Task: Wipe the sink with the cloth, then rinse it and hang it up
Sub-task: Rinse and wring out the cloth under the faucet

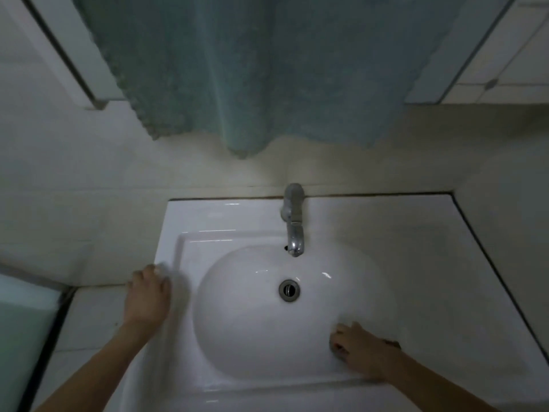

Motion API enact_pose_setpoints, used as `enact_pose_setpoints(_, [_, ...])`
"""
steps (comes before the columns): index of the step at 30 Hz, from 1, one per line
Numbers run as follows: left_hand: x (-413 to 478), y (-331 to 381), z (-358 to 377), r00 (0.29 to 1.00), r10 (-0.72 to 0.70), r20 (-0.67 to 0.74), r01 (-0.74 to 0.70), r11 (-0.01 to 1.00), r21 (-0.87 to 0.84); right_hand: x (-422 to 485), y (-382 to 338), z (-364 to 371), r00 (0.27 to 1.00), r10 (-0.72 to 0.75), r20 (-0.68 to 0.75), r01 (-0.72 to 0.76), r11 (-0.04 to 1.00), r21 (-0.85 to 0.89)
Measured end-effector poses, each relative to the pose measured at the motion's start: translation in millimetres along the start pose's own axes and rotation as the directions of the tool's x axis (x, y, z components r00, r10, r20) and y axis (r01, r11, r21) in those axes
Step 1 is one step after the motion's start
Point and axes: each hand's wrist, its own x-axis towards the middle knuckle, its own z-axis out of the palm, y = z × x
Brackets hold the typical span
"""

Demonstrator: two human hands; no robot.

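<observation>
A white ceramic sink point(225, 215) fills the lower middle of the head view, with a chrome faucet point(294, 224) at its back and a round metal drain point(289, 289) in the basin. My right hand point(362, 352) is low on the basin's right inner wall, fingers curled over a small dark cloth point(337, 350). Only slivers of the cloth show under the fingers and behind the wrist. My left hand point(147, 295) rests on the sink's left rim, holding nothing. No water comes from the faucet.
A large teal towel point(267, 69) hangs on the wall above the faucet. Pale tiled walls surround the sink. A frosted glass panel point(23, 322) with a dark frame stands at the lower left. The sink's right deck point(416, 248) is broad and flat.
</observation>
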Motion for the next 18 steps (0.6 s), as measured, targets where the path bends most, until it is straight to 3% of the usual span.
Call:
enact_pose_setpoints(3, [-29, 79, -19, 0.974, 0.219, -0.056, -0.226, 0.951, -0.213, -17, 18, -31, 0.961, 0.110, -0.254, -0.075, 0.987, 0.145])
enact_pose_setpoints(4, [-39, 109, -23, 0.963, 0.267, -0.018, -0.259, 0.912, -0.320, -19, 16, -42, 0.908, 0.176, -0.381, -0.054, 0.949, 0.311])
enact_pose_setpoints(6, [-57, 167, -26, 0.940, 0.327, 0.096, -0.241, 0.836, -0.493, -20, 7, -64, 0.814, 0.331, -0.478, 0.045, 0.783, 0.620])
enact_pose_setpoints(9, [-65, 233, -17, 0.914, 0.341, 0.218, -0.093, 0.701, -0.707, -13, 3, -89, 0.793, 0.426, -0.435, 0.219, 0.467, 0.857])
enact_pose_setpoints(11, [-62, 259, -7, 0.904, 0.312, 0.293, -0.001, 0.687, -0.727, -2, 2, -96, 0.826, 0.446, -0.345, 0.281, 0.207, 0.937])
enact_pose_setpoints(13, [-59, 272, 3, 0.880, 0.294, 0.373, 0.090, 0.667, -0.739, 10, -3, -97, 0.845, 0.465, -0.263, 0.287, 0.021, 0.958])
enact_pose_setpoints(15, [-57, 278, 9, 0.874, 0.280, 0.397, 0.163, 0.600, -0.783, 21, -11, -96, 0.865, 0.452, -0.215, 0.284, -0.089, 0.955])
enact_pose_setpoints(18, [-54, 282, 11, 0.896, 0.246, 0.370, 0.174, 0.572, -0.801, 37, -20, -92, 0.874, 0.459, -0.161, 0.253, -0.145, 0.957])
